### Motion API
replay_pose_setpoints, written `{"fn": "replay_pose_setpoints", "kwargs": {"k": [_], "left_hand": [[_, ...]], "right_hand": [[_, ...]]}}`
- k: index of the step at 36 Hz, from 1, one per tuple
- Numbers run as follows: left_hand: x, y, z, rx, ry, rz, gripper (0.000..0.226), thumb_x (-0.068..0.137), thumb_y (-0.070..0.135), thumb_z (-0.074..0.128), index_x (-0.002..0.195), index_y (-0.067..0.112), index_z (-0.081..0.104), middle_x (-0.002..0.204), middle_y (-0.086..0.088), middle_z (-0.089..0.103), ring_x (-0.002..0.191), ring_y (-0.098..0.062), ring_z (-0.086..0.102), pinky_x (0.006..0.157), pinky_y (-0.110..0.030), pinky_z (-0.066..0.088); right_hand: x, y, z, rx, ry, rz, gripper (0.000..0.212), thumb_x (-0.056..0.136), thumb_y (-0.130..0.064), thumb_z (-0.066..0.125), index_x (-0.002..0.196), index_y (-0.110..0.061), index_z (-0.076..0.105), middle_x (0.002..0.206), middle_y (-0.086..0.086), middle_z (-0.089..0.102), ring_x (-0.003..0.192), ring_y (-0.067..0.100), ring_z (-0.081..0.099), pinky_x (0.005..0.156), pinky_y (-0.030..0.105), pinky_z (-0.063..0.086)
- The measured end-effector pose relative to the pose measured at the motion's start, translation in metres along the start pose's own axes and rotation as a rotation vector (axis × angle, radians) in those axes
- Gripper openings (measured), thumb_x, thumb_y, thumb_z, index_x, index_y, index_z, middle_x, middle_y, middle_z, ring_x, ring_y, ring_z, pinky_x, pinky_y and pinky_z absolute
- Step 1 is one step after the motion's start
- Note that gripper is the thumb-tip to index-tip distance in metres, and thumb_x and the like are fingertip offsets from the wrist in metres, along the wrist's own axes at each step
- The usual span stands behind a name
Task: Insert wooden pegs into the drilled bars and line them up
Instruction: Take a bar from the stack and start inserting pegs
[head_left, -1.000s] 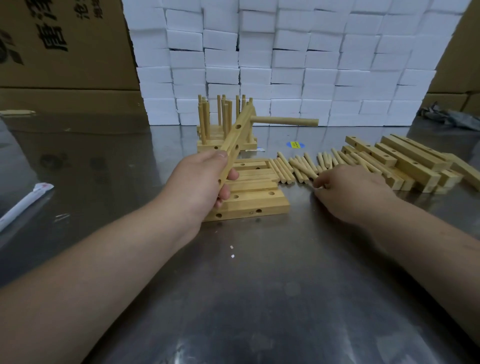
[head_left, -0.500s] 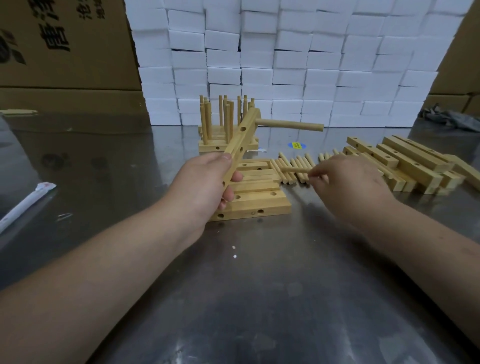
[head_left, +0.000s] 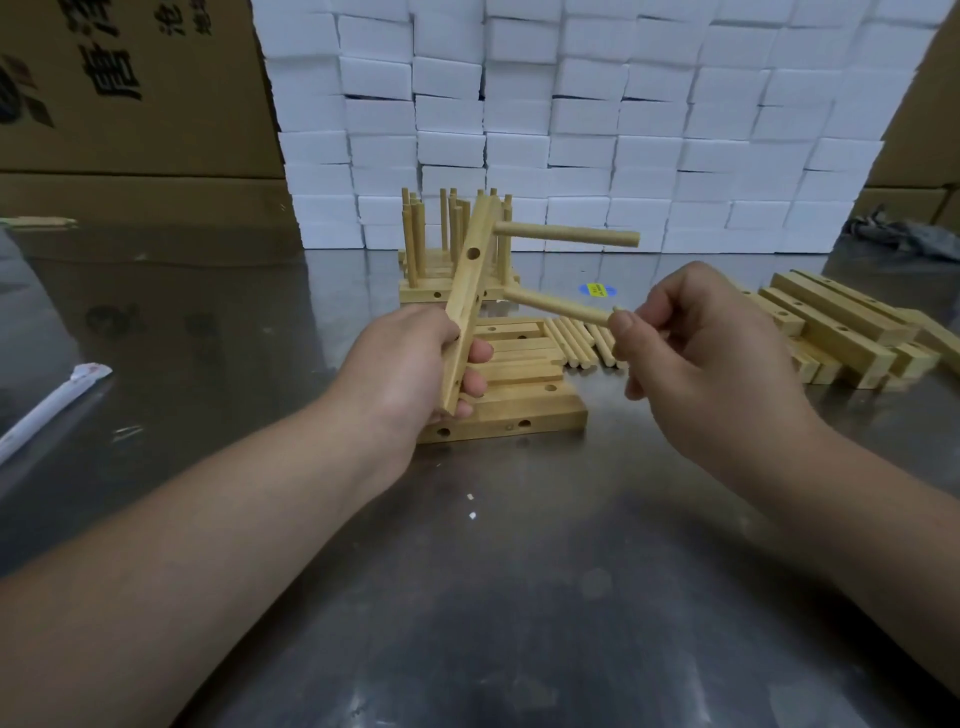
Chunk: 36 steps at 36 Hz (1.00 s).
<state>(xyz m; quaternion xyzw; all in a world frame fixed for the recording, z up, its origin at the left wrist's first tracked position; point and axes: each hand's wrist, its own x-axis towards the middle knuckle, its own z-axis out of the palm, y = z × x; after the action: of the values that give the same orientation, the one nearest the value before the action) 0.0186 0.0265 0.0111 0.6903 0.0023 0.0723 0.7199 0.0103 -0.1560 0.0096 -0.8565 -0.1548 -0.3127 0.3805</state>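
Wooden bar (head_left: 470, 291) tilts above the desk (head_left: 519, 571), gripped low by the left hand (head_left: 415, 364); the right hand (head_left: 701, 353) pinches a peg (head_left: 556, 306), its tip touching the bar below a seated peg (head_left: 566, 236). Pushed in crooked, it could jam

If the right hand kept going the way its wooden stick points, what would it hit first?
The tilted, drilled light-wood bar gripped by the left hand. The round wooden peg pinched in the right hand aims at its right side, below the inserted peg; whether its tip is in a hole is unclear.
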Motion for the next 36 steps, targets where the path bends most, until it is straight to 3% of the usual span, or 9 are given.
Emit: {"fn": "replay_pose_setpoints", "kwargs": {"k": [4, 7, 11, 15, 19, 25, 30, 36], "left_hand": [[-0.0006, 0.0005, -0.0007, -0.073, -0.057, -0.021, 0.025, 0.093, 0.009, 0.031, 0.096, 0.015, 0.054, 0.055, -0.001, 0.058, 0.044, -0.012, 0.053, 0.043, -0.023, 0.045], [-0.0008, 0.0003, -0.0018, -0.09, -0.103, -0.027, 0.027, 0.092, 0.009, 0.03, 0.104, 0.011, 0.053, 0.054, 0.0, 0.054, 0.042, -0.012, 0.048, 0.042, -0.022, 0.042], [-0.0011, 0.0011, -0.0009, -0.101, -0.133, -0.04, 0.029, 0.093, 0.013, 0.03, 0.108, 0.011, 0.055, 0.054, 0.001, 0.051, 0.041, -0.013, 0.043, 0.041, -0.021, 0.038], [-0.0018, 0.0, 0.0016, -0.091, -0.165, -0.013, 0.029, 0.098, 0.019, 0.031, 0.109, 0.029, 0.056, 0.053, 0.003, 0.051, 0.041, -0.01, 0.044, 0.04, -0.021, 0.038], [-0.0021, -0.002, 0.0025, -0.039, -0.161, 0.012, 0.025, 0.1, 0.028, 0.034, 0.106, 0.031, 0.059, 0.057, 0.003, 0.055, 0.043, -0.011, 0.048, 0.041, -0.023, 0.04], [-0.004, -0.0009, 0.0023, 0.013, -0.16, 0.038, 0.027, 0.099, 0.022, 0.035, 0.093, 0.038, 0.056, 0.06, 0.003, 0.063, 0.047, -0.01, 0.054, 0.045, -0.024, 0.046], [-0.0034, -0.0009, 0.0043, 0.051, -0.112, 0.061, 0.028, 0.098, 0.015, 0.035, 0.111, 0.027, 0.057, 0.071, 0.003, 0.066, 0.049, -0.01, 0.055, 0.046, -0.024, 0.048], [-0.0048, -0.0014, 0.0055, 0.076, -0.115, 0.097, 0.028, 0.097, 0.013, 0.036, 0.108, 0.019, 0.06, 0.064, 0.007, 0.065, 0.052, -0.008, 0.056, 0.05, -0.023, 0.048]], "right_hand": [[-0.0016, -0.0014, 0.0034, 0.056, -0.081, -0.03, 0.002, 0.084, -0.036, 0.047, 0.085, -0.034, 0.048, 0.062, -0.006, 0.057, 0.061, 0.008, 0.056, 0.06, 0.033, 0.048], [-0.0028, 0.0022, 0.0066, 0.042, -0.118, -0.065, 0.027, 0.091, -0.026, 0.047, 0.115, -0.027, 0.058, 0.061, -0.011, 0.055, 0.068, 0.0, 0.054, 0.06, 0.015, 0.041], [-0.0035, 0.0015, 0.0077, -0.001, -0.108, -0.122, 0.026, 0.092, -0.018, 0.05, 0.113, -0.018, 0.066, 0.06, -0.022, 0.049, 0.069, -0.011, 0.049, 0.061, 0.0, 0.033], [-0.0034, 0.0011, 0.0097, 0.002, -0.116, -0.103, 0.025, 0.092, -0.022, 0.05, 0.11, -0.022, 0.067, 0.059, -0.019, 0.049, 0.065, -0.005, 0.049, 0.056, 0.005, 0.031], [-0.004, 0.0014, 0.0096, 0.014, -0.096, -0.082, 0.026, 0.09, -0.024, 0.05, 0.108, -0.02, 0.068, 0.058, -0.018, 0.049, 0.064, -0.005, 0.049, 0.055, 0.006, 0.032], [-0.005, -0.0018, 0.0068, -0.015, -0.072, -0.123, 0.02, 0.091, -0.023, 0.053, 0.101, -0.02, 0.07, 0.064, -0.009, 0.057, 0.071, 0.005, 0.051, 0.058, 0.026, 0.041], [-0.0053, -0.0052, 0.0052, -0.024, -0.101, -0.11, 0.029, 0.081, -0.038, 0.05, 0.097, -0.027, 0.072, 0.06, -0.023, 0.054, 0.067, -0.006, 0.051, 0.057, 0.02, 0.037], [-0.0063, -0.0052, 0.0066, 0.006, -0.165, -0.079, 0.028, 0.075, -0.043, 0.048, 0.094, -0.034, 0.067, 0.057, -0.021, 0.054, 0.056, 0.001, 0.049, 0.053, 0.024, 0.031]]}}
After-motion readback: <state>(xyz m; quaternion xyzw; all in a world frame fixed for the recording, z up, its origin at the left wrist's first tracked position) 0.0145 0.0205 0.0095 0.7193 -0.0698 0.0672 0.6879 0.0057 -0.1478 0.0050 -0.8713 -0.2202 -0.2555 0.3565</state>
